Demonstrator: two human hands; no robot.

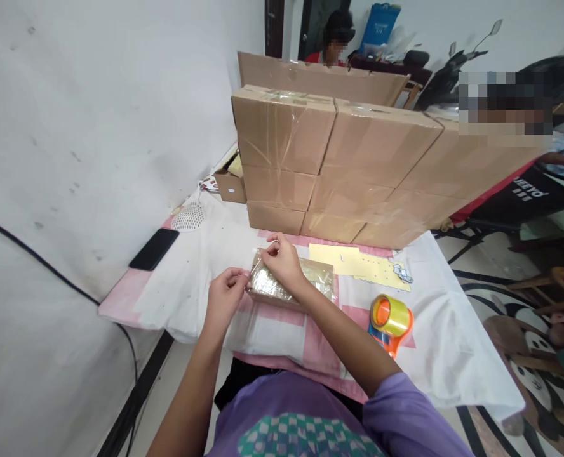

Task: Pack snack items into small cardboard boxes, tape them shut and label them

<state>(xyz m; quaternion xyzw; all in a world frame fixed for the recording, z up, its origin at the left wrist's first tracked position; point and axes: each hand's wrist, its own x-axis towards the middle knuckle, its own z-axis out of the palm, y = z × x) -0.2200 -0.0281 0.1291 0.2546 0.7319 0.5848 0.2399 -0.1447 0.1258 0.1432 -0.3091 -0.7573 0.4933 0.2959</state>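
Note:
A small cardboard box (317, 271) lies flat on the cloth-covered table in front of me, with shiny clear packing tape (264, 281) along its top. My left hand (225, 291) is closed in a pinch at the box's left end, at the edge of the tape. Over the top left corner, my right hand (282, 261) also pinches the clear tape, its forearm crossing above the box. To the right, an orange tape dispenser (399, 339) carries a yellowish tape roll (392, 315) and touches neither hand.
Stacked cardboard boxes (372, 152) form a wall behind the work spot. A phone (154, 249) lies at left near the white wall. Yellow perforated sheets (334, 259) lie behind the small box. Two other people are beyond the stack, one (336, 41) at the back.

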